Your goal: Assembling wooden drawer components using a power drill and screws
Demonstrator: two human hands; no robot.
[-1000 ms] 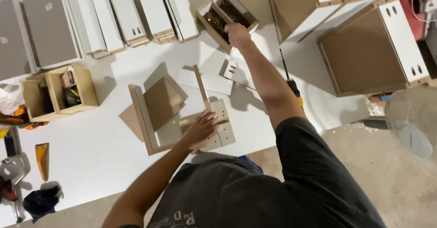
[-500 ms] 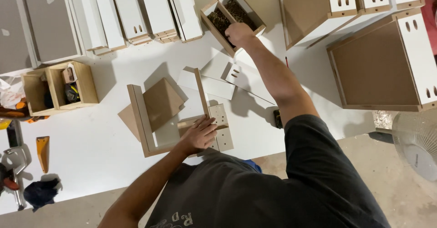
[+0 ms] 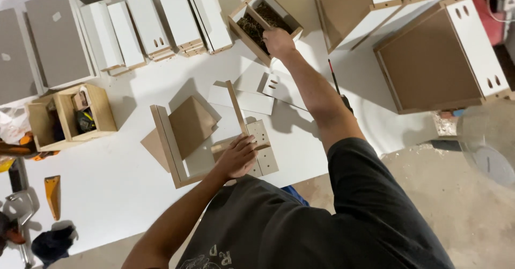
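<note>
Pressing left hand (image 3: 236, 157) flat — fingers spread — on half-built drawer (image 3: 214, 135), right hand (image 3: 279, 42) curled inside divided wooden screw box (image 3: 263, 23).

I see a raw matt wood frame (image 3: 177, 140), white smooth laminated table (image 3: 107, 194), plain wooden box (image 3: 263, 22).

The right hand (image 3: 279, 42) covers part of the far wooden box (image 3: 264, 23), whose dark contents are too small to identify. The left hand (image 3: 236, 157) hides part of the drawer frame (image 3: 177, 140). Left, clamps (image 3: 16, 215) leave the picture.
</note>
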